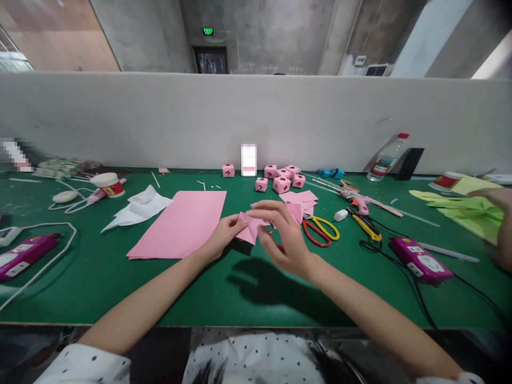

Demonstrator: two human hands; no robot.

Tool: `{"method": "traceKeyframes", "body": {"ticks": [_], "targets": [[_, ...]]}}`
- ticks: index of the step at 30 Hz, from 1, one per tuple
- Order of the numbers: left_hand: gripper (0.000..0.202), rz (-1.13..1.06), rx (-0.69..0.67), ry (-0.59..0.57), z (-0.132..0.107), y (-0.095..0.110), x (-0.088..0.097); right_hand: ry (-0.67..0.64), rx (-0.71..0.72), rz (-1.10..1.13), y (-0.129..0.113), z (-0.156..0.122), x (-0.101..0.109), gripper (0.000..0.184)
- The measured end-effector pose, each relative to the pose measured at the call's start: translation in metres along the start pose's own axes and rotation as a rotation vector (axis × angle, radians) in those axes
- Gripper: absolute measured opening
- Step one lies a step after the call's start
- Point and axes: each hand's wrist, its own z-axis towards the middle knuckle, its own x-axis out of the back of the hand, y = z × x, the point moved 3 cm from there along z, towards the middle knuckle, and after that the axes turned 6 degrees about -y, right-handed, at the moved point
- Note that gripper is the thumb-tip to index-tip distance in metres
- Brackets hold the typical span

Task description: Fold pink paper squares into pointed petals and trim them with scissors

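A small folded piece of pink paper (248, 230) with pointed corners is held just above the green table. My left hand (222, 234) pinches its left side between thumb and fingers. Over its right side curves my right hand (288, 242), fingers apart and fingertips close to the upper edge; whether they touch the paper I cannot tell. Left of my hands lie large pink sheets (184, 224). Small cut pink pieces (302, 200) lie behind my right hand. Scissors (320, 230) with red and yellow handles rest beside it. Several folded pink cubes (282, 184) stand farther back.
A lit phone (248, 160) leans against the grey partition (256, 117). Rightward are a pink glue gun (360, 204), a yellow cutter (366, 226), a purple box (422, 260) with cables, and a bottle (388, 157). Leftward are white tissue (140, 208) and a paper cup (109, 185). Another person's hand (504, 229) is far right.
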Motion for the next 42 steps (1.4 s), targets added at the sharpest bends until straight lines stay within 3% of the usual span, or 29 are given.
{"method": "traceKeyframes", "body": {"ticks": [3,6,11,15,19,22,25,31,37,42], "targets": [[0.044,0.012,0.032,-0.014,0.001,-0.002,0.001,-0.108,-0.007,-0.137,0.056,-0.008,-0.03,0.05],[0.043,0.053,0.03,0.031,0.002,-0.004,0.003,-0.176,-0.047,-0.189,0.075,-0.023,-0.046,0.045],[0.039,0.079,-0.039,0.069,0.004,-0.006,0.007,-0.194,-0.074,-0.15,0.062,-0.025,-0.058,0.016],[0.037,0.136,-0.063,0.038,0.004,-0.007,0.005,-0.165,-0.09,-0.099,0.066,-0.023,-0.057,0.02],[0.038,0.099,-0.045,0.041,0.001,-0.002,0.002,-0.2,-0.053,-0.085,0.072,-0.023,-0.048,0.045],[0.038,0.102,-0.042,0.053,0.0,0.002,0.003,-0.197,-0.029,-0.102,0.072,-0.022,-0.041,0.028],[0.037,0.085,-0.028,0.054,0.001,0.001,0.004,-0.223,0.019,-0.111,0.072,-0.022,-0.041,0.031],[0.037,0.178,-0.065,-0.035,0.002,-0.005,0.001,-0.139,-0.02,-0.045,0.078,-0.023,-0.048,0.014],[0.046,0.331,-0.09,-0.106,-0.002,-0.003,-0.006,-0.055,-0.13,0.099,0.083,-0.024,-0.054,0.016],[0.051,0.317,-0.094,-0.215,-0.005,-0.002,-0.012,0.005,-0.223,0.189,0.087,-0.025,-0.055,0.015]]}}
